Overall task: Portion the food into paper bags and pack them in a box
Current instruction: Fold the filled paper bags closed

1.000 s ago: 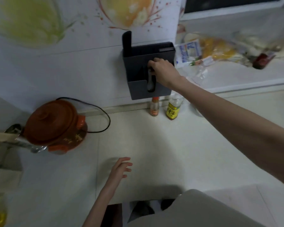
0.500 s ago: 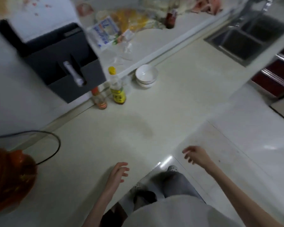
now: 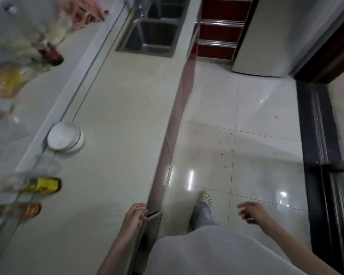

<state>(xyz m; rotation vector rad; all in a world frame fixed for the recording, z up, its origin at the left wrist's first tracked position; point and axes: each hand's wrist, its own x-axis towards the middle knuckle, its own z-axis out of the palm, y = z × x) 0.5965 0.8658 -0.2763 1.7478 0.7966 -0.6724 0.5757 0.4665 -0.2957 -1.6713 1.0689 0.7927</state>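
Note:
My left hand (image 3: 134, 214) rests on the front edge of the pale kitchen counter (image 3: 115, 120), its fingers curled over the lip and holding nothing. Out over the tiled floor my right hand (image 3: 250, 212) hangs free, empty, with the fingers loosely spread. Blurred bags of food (image 3: 6, 84) lie on the raised ledge at the far left. No paper bags and no box are in sight.
Stacked white bowls (image 3: 65, 138) stand against the ledge. Two bottles (image 3: 42, 185) sit at the left edge, a dark bottle (image 3: 51, 53) farther back. A steel sink (image 3: 153, 34) lies ahead, red drawers (image 3: 219, 32) and a silver fridge (image 3: 282, 32) beyond. My slippered foot (image 3: 205, 197) is on the glossy floor.
My right hand left the grey wall holder and dropped to my side. The view swung right, off the wall and clay pot, toward the sink and floor. My left hand slid to the counter edge.

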